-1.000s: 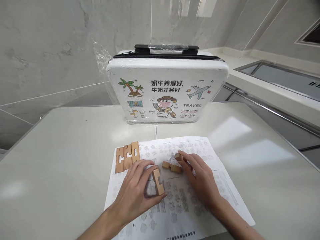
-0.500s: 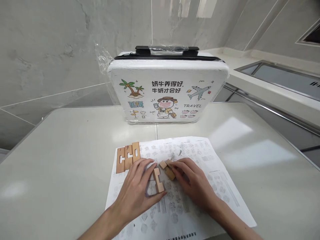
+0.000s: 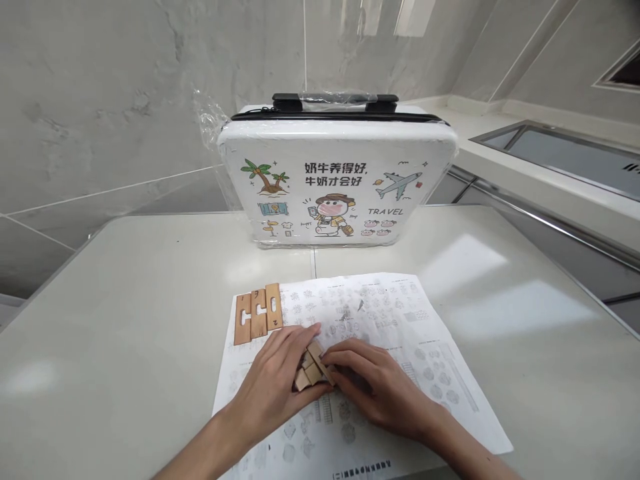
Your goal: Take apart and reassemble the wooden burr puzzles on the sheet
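Observation:
Several small notched wooden blocks (image 3: 312,371) are pressed together over the printed sheet (image 3: 390,347). My left hand (image 3: 275,373) is curved round them from the left, with thumb and fingers at their ends. From the right, the fingertips of my right hand (image 3: 373,380) are closed on the same blocks. Flat at the sheet's upper left lie a wooden piece marked 1 (image 3: 243,332), one marked 3 (image 3: 259,325) and one marked 2 (image 3: 273,315), side by side, each with a cutout.
A white suitcase (image 3: 335,153) with cartoon prints and a plastic wrap stands at the back of the pale table (image 3: 125,320). Behind it rises a grey tiled wall. At the right is a counter (image 3: 560,160) with a dark glass panel.
My right hand has moved left and down, bringing its wooden pieces against the block in my left hand. The blocks now touch, and the held group is turned.

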`<state>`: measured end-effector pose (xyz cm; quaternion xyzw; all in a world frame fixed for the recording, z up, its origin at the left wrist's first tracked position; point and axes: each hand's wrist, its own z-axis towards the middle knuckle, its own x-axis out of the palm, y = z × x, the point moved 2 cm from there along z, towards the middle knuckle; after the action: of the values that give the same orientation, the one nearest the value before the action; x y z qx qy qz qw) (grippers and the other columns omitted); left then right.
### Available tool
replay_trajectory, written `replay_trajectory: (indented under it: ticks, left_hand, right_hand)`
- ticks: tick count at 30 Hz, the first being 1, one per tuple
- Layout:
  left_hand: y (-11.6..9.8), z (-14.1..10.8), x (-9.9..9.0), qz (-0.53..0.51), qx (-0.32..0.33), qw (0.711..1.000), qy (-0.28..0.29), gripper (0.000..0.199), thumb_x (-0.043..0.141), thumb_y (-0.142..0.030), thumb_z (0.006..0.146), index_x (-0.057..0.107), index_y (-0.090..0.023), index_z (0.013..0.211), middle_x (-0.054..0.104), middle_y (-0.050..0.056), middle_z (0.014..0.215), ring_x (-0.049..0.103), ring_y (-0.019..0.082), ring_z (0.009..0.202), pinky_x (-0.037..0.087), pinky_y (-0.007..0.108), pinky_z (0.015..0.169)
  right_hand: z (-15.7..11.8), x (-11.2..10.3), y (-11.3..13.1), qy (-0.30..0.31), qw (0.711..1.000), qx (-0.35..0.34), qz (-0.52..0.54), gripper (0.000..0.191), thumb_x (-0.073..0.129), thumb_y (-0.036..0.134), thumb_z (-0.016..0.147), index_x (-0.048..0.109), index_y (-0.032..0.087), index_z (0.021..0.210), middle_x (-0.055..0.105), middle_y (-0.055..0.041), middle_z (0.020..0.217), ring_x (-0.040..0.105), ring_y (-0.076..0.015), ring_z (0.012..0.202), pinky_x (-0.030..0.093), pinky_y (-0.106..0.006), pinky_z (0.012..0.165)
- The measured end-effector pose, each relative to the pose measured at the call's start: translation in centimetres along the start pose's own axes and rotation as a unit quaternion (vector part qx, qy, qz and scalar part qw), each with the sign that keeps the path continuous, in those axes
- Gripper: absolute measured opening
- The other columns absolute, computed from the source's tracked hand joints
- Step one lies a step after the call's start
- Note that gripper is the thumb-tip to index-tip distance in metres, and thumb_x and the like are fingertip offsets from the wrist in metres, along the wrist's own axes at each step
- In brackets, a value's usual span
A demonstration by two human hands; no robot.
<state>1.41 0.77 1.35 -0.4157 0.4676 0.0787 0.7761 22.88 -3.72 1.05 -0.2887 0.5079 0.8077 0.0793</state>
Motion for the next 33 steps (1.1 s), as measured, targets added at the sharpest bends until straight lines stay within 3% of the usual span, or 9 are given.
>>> replay_trajectory:
  ticks: [5, 11, 15, 20, 26, 29, 33]
  left_hand:
    - [-0.2, 0.1, 0.0, -0.020, 0.013, 1.000, 0.015, 0.091, 0.090, -0.039, 0.087, 0.036, -0.031, 0.159, 0.067, 0.011, 0.137, 0.064, 0.034, 0.127, 0.060, 0.050, 0.104]
    - [-0.5, 0.2, 0.1, -0.034, 0.028, 0.998, 0.037, 0.066, 0.078, -0.024, 0.097, 0.044, -0.029, 0.153, 0.064, 0.011, 0.140, 0.059, 0.031, 0.135, 0.055, 0.049, 0.114]
    - [-0.4, 0.3, -0.1, -0.055, 0.042, 0.996, 0.049, 0.050, 0.072, -0.024, 0.101, 0.051, -0.029, 0.147, 0.064, 0.009, 0.141, 0.060, 0.027, 0.134, 0.056, 0.043, 0.114]
    - [0.5, -1.2, -1.6, -0.040, 0.037, 0.997, 0.061, 0.048, 0.070, -0.024, 0.104, 0.052, -0.027, 0.149, 0.064, 0.010, 0.143, 0.062, 0.026, 0.135, 0.058, 0.039, 0.113]
    - [2.7, -4.7, -4.4, 0.042, 0.098, 0.994, 0.035, 0.037, 0.066, -0.020, 0.105, 0.062, -0.026, 0.141, 0.065, 0.012, 0.143, 0.060, 0.029, 0.140, 0.056, 0.041, 0.115]
    - [3.6, -5.6, -5.5, 0.082, 0.115, 0.990, 0.029, 0.041, 0.069, -0.017, 0.103, 0.063, -0.026, 0.142, 0.063, 0.013, 0.145, 0.057, 0.030, 0.143, 0.053, 0.043, 0.118]
    - [4.6, -5.7, -6.7, 0.089, 0.094, 0.989, -0.071, 0.051, 0.073, -0.037, 0.100, 0.058, -0.027, 0.148, 0.060, 0.015, 0.143, 0.058, 0.034, 0.136, 0.053, 0.049, 0.114]
  right_hand:
    - [0.0, -0.3, 0.3, 0.019, 0.998, 0.012, 0.051, 0.029, 0.056, 0.012, 0.105, 0.063, 0.026, 0.129, 0.076, -0.0083, 0.123, 0.074, -0.0228, 0.111, 0.061, -0.037, 0.093]
    - [0.0, -0.5, 0.5, 0.051, 0.992, 0.017, 0.115, 0.038, 0.057, 0.008, 0.101, 0.062, 0.025, 0.135, 0.072, -0.0101, 0.135, 0.071, -0.0225, 0.122, 0.059, -0.035, 0.101]
    - [-0.1, -0.4, 0.0, 0.050, 0.990, 0.050, 0.122, 0.039, 0.062, 0.011, 0.098, 0.063, 0.027, 0.133, 0.076, -0.0067, 0.127, 0.073, -0.0229, 0.113, 0.059, -0.036, 0.097]
    - [-0.4, -0.2, -0.3, 0.055, 0.987, 0.088, 0.123, 0.037, 0.064, 0.016, 0.100, 0.063, 0.029, 0.135, 0.075, -0.0049, 0.125, 0.074, -0.0206, 0.101, 0.059, -0.036, 0.093]
    - [-0.6, -0.3, -0.3, 0.072, 0.985, 0.103, 0.118, 0.035, 0.063, 0.018, 0.101, 0.063, 0.030, 0.135, 0.074, -0.0048, 0.126, 0.073, -0.0200, 0.100, 0.059, -0.037, 0.092]
    - [-0.6, -0.3, -0.3, 0.073, 0.985, 0.102, 0.119, 0.035, 0.063, 0.018, 0.101, 0.063, 0.029, 0.134, 0.074, -0.0053, 0.128, 0.073, -0.0195, 0.100, 0.059, -0.037, 0.091]
    - [-0.6, -0.3, -0.4, 0.067, 0.984, 0.104, 0.125, 0.034, 0.064, 0.017, 0.101, 0.065, 0.029, 0.132, 0.074, -0.0048, 0.127, 0.073, -0.0194, 0.101, 0.059, -0.036, 0.092]
